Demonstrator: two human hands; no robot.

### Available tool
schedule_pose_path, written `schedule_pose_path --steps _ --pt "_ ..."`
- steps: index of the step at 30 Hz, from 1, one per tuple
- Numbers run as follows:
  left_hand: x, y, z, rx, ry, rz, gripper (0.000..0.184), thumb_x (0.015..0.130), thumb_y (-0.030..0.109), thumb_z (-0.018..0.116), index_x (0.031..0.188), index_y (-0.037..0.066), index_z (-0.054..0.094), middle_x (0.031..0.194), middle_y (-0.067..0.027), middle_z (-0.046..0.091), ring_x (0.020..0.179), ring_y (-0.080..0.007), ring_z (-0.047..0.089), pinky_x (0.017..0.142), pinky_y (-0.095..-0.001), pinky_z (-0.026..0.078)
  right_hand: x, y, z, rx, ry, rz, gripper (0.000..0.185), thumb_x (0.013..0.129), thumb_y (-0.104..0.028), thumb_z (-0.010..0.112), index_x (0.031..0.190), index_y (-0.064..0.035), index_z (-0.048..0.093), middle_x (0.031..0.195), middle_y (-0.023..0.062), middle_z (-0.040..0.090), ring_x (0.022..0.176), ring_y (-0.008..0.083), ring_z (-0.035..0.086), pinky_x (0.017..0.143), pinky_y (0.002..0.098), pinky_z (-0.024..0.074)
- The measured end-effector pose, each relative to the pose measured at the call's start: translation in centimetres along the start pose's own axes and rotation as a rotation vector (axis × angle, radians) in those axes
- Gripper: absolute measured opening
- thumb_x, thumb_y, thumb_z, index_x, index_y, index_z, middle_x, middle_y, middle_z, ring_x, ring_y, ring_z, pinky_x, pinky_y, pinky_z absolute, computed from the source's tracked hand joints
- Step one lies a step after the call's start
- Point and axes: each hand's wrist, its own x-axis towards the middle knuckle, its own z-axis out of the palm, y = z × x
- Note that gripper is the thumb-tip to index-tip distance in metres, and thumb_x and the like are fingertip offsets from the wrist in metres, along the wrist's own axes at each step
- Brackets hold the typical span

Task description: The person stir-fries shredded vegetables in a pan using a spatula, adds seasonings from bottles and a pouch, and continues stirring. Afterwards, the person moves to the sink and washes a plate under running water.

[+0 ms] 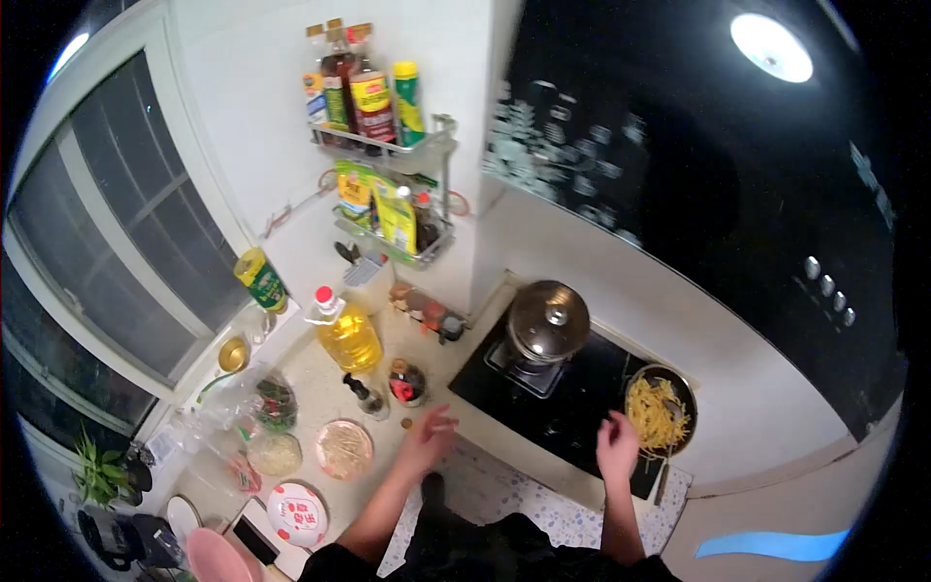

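My left hand (pixel 430 441) is over the counter edge, its fingers apart and nothing in them. Closest to it are a dark jar with a red label (pixel 406 382) and a small brown round thing (pixel 406 423) on the counter. My right hand (pixel 618 448) hovers over the cooktop, just left of a frying pan (pixel 692 407). Its fingers are loosely bent, and I see nothing held in them. Yellow strips (pixel 658 412), perhaps cut potato, lie in the pan, whose handle (pixel 662 482) points toward me. A lidded pot (pixel 549 320) stands on the left burner.
On the counter stand an oil bottle (pixel 349 335), a pump bottle (pixel 366 396), a plate of pale shreds (pixel 344 449), bagged greens (pixel 276 403) and a pink bowl (pixel 221 557). A wall rack (pixel 388 145) holds bottles. A black range hood (pixel 698 155) overhangs the cooktop (pixel 582 398).
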Motion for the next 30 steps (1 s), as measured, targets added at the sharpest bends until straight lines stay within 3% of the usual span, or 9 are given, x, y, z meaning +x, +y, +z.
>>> schedule_pose_path --steps 4,7,10,13,19,22,26,29,30 --pt "5.0 8.7 -5.0 -0.074 0.103 0.108 0.053 0.098 0.013 0.051 0.148 0.01 0.035 0.134 -0.0134 0.055 0.108 -0.0224 0.062 0.086 -0.0339 0.051 5.6 -15.9 10.1 0.196 -0.178 -0.26 0.028 0.085 -0.017 0.074 0.108 -0.002 0.068 0.071 0.0109 0.064 0.061 0.0205 0.062 0.059 0.0327 0.0511" --pt "7.3 12.3 -7.2 -0.214 0.15 0.173 0.053 0.098 0.016 0.052 0.148 0.01 0.035 0.135 -0.0127 0.054 0.109 -0.0222 0.062 0.086 -0.0339 0.051 10.7 -26.8 16.3 0.183 -0.184 -0.532 0.041 0.085 -0.024 0.072 0.12 -0.004 0.064 0.073 0.0119 0.063 0.064 0.0288 0.062 0.061 0.0391 0.0517" --pt "8.5 13.7 -8.4 -0.283 0.171 0.166 0.052 0.097 0.019 0.051 0.147 0.012 0.037 0.138 -0.011 0.054 0.109 -0.0209 0.061 0.085 -0.0322 0.049 15.6 -35.7 21.1 0.113 -0.197 -0.537 0.061 0.088 -0.04 0.067 0.135 -0.004 0.052 0.084 0.014 0.067 0.075 0.0345 0.066 0.065 0.0428 0.0526" --pt "9.5 13.3 -9.3 -0.279 0.172 0.104 0.051 0.097 0.018 0.05 0.146 0.011 0.038 0.137 -0.0106 0.054 0.108 -0.0211 0.062 0.084 -0.032 0.049 18.7 -40.5 24.4 0.001 -0.152 -0.554 0.062 0.085 -0.042 0.071 0.131 -0.0049 0.053 0.087 0.0188 0.069 0.081 0.0376 0.068 0.067 0.0461 0.0534" --pt "10.0 12.1 -10.3 -0.286 0.121 0.107 0.055 0.098 0.022 0.051 0.149 0.012 0.034 0.139 -0.0122 0.051 0.112 -0.0232 0.061 0.088 -0.0353 0.049 20.6 -42.4 26.9 -0.06 -0.206 -0.652 0.036 0.091 -0.035 0.067 0.111 -0.0051 0.062 0.088 0.0166 0.07 0.079 0.0373 0.068 0.066 0.0452 0.0534" --pt "10.9 12.2 -9.8 -0.38 0.131 0.167 0.058 0.098 0.02 0.051 0.151 0.012 0.03 0.142 -0.0124 0.046 0.121 -0.0246 0.055 0.094 -0.0373 0.048 17.5 -41.9 23.8 0.136 0.042 -0.831 0.026 0.09 -0.026 0.069 0.104 -0.0045 0.064 0.079 0.016 0.068 0.07 0.0336 0.067 0.061 0.0414 0.0528" --pt "12.2 12.3 -7.3 -0.594 0.194 0.312 0.06 0.1 0.023 0.051 0.153 0.012 0.025 0.146 -0.0134 0.043 0.131 -0.0281 0.048 0.101 -0.0441 0.046 13.6 -39.2 16.5 0.328 -0.057 -0.665 0.02 0.09 -0.018 0.071 0.101 -0.0034 0.063 0.069 0.0088 0.063 0.058 0.0188 0.063 0.053 0.0325 0.049" --pt "11.3 13.6 -4.3 -0.767 0.139 0.16 0.055 0.101 0.023 0.051 0.149 0.011 0.028 0.146 -0.013 0.043 0.134 -0.0288 0.046 0.102 -0.0482 0.046 11.9 -33.3 12.7 0.47 -0.251 -0.386 0.015 0.095 -0.016 0.066 0.098 -0.0019 0.063 0.063 -0.0013 0.057 0.049 0.0047 0.052 0.043 0.0232 0.0392" --pt "11.8 10.7 -3.7 -0.896 -0.029 0.305 0.046 0.101 0.022 0.051 0.142 0.009 0.034 0.136 -0.0136 0.051 0.122 -0.029 0.056 0.085 -0.0454 0.057 11.1 -31.8 11.4 0.631 -0.339 -0.239 0.013 0.097 -0.015 0.064 0.098 -0.0019 0.062 0.063 -0.0014 0.057 0.046 0.0047 0.049 0.042 0.0224 0.0367"
